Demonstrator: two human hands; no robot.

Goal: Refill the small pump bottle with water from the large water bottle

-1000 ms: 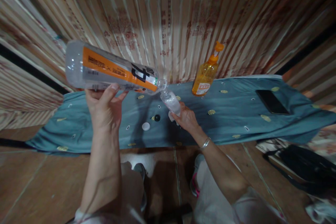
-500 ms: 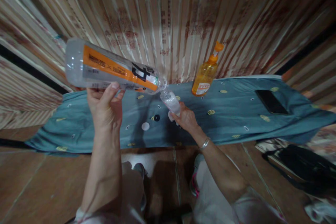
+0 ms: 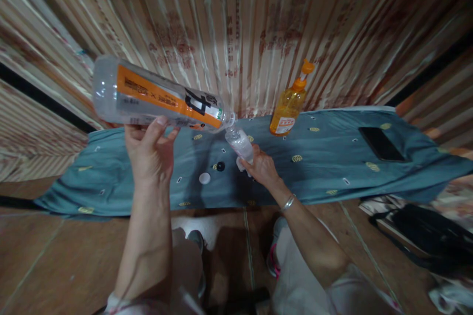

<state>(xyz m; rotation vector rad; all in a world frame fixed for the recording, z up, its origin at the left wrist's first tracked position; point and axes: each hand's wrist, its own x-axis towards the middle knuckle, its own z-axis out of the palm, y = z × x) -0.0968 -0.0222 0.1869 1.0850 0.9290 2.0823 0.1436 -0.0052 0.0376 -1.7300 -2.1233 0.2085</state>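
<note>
A large clear plastic bottle with an orange and black label lies tilted in the air, its mouth pointing right and slightly down. My left hand is closed around its underside. Just below that mouth is the neck of a small clear bottle, leaning up to the left. My right hand is closed around the lower part of the small bottle. The two mouths meet or nearly touch; which, I cannot tell. Under the bottles, a white cap and a black cap lie on the teal cloth.
An orange pump bottle stands at the back of the cloth, right of the small bottle. Farther right lies a black phone. A striped curtain hangs behind. A black bag rests at the lower right.
Almost nothing differs. Both hands keep the two bottles mouth to mouth, with only a very slight shift of the left hand to the right.
</note>
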